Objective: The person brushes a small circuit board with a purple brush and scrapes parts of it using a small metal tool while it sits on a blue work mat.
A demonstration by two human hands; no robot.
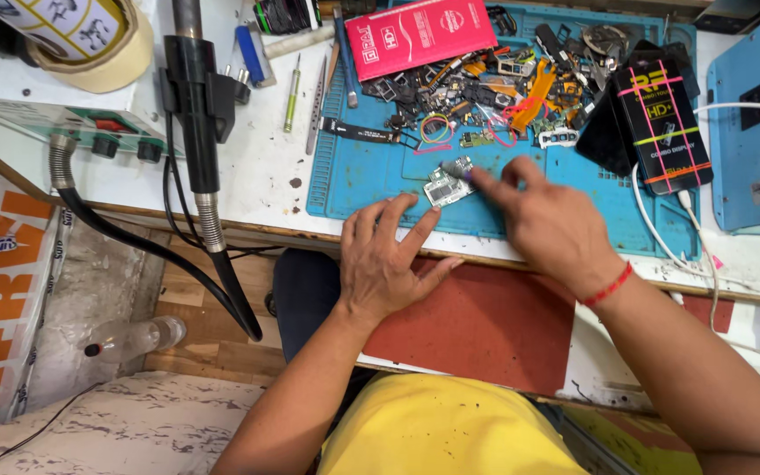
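I see my left hand [386,259] at frame centre, fingers spread wide and flat on the near edge of the blue work mat [358,180], holding nothing. My right hand [547,224], just right of centre, pinches a small tool whose tip touches a small circuit board [447,186] lying on the mat, above the left fingertips. Loose phone parts [494,92] clutter the mat's upper stretch.

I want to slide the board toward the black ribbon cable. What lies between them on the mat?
Head view: only bare blue mat lies between the circuit board and the ribbon cable; the parts pile sits farther right.
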